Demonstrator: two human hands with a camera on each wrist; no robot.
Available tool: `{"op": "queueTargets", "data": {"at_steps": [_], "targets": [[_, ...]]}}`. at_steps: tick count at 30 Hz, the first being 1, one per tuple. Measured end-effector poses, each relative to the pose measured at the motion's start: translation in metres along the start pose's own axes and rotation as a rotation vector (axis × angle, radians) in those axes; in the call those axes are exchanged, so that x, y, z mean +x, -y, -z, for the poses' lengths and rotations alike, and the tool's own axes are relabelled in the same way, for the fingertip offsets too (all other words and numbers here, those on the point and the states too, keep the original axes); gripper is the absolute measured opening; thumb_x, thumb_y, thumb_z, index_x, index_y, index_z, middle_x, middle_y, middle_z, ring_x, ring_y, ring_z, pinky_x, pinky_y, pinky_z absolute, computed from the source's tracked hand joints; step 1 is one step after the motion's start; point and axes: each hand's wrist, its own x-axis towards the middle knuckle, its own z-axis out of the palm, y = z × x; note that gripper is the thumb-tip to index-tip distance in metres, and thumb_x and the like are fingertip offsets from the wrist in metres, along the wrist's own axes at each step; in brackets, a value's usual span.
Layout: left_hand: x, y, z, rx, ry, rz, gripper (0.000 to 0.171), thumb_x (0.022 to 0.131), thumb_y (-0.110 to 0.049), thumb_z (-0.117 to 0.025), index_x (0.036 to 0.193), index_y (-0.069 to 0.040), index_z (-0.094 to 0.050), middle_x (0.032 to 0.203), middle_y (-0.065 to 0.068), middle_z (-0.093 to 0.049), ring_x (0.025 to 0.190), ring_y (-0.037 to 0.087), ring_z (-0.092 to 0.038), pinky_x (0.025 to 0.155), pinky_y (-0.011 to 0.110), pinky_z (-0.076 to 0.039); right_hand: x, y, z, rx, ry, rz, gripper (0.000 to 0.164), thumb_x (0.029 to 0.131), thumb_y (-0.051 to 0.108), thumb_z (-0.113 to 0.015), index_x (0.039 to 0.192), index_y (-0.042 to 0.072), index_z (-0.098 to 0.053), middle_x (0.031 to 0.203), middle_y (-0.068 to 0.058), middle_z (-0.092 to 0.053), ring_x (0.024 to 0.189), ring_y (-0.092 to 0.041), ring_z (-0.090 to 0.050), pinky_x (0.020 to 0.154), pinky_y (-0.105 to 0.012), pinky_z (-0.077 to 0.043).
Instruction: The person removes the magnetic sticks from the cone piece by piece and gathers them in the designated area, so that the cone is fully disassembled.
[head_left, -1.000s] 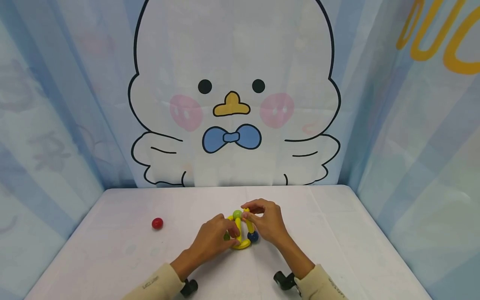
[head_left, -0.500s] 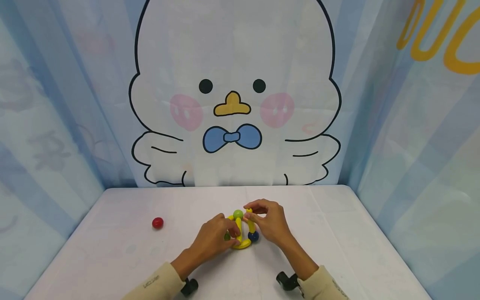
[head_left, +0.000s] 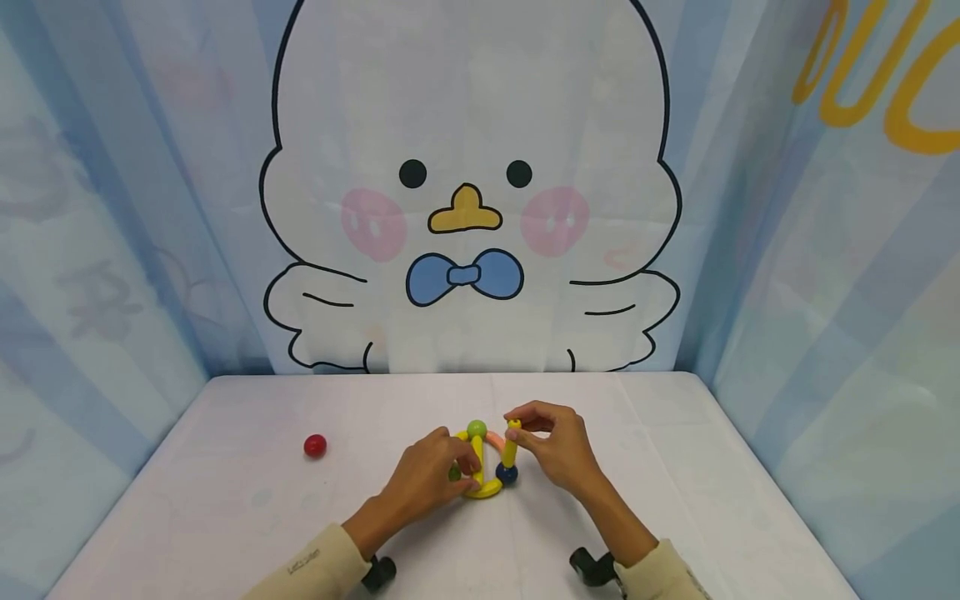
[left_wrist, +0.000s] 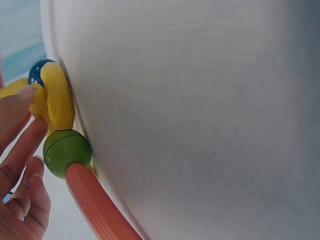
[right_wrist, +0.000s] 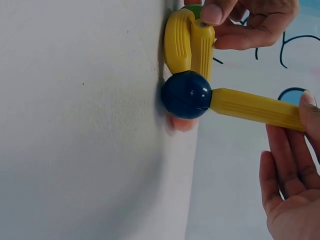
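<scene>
Has shifted rightward since a second ago with the right hand [head_left: 558,443], gripping the top of a near-upright yellow rod [head_left: 510,452] between thumb and fingers; holds it at the middle of the white-covered table [head_left: 675,475]; pinches a second yellow rod [head_left: 477,454] with the left hand [head_left: 429,468]. Shows a curved yellow rod [head_left: 483,491] and a salmon rod [head_left: 495,440] close by; has a dark blue ball [head_left: 507,474] at the near-upright yellow rod's foot; includes a light green ball [head_left: 477,429] beyond and, well apart leftward, a red ball [head_left: 315,446].

Left hand [head_left: 431,467]: fingers bent, thumb and forefinger apparently pinching, contact partly hidden. Right hand [head_left: 561,440]: thumb opposes fingers, pinching. Both forearms [head_left: 617,515] angle inward.
</scene>
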Motion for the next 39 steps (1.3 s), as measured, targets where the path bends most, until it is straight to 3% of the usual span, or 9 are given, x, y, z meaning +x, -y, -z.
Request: {"op": "queueTargets", "data": {"at_steps": [7,39], "targets": [[-0.001,-0.001,0.000,0.006,-0.001,0.010,0.021,0.082,-0.029,-0.094,0.096,-0.022,-0.081,0.084,-0.012,-0.072,0.080,0.002,-0.049,0.066,0.019,-0.044,-0.003,-0.003,0.009,-0.006,0.013,-0.033,0.019,0.090,0.014,-0.085,0.108,0.019,-0.081,0.105,0.005,-0.079,0.099,-0.013,-0.075,0.095,-0.031,-0.061],[-0.003,0.000,0.000,-0.011,-0.024,-0.006,0.020,0.081,-0.028,-0.094,0.095,-0.022,-0.081,0.083,-0.011,-0.072,0.080,0.003,-0.048,0.065,0.019,-0.042,-0.020,-0.029,0.042,-0.101,-0.007,-0.145,0.022,0.086,0.003,-0.087,0.103,0.015,-0.081,0.104,-0.001,-0.079,0.093,-0.013,-0.074,0.088,-0.023,-0.062]]}}
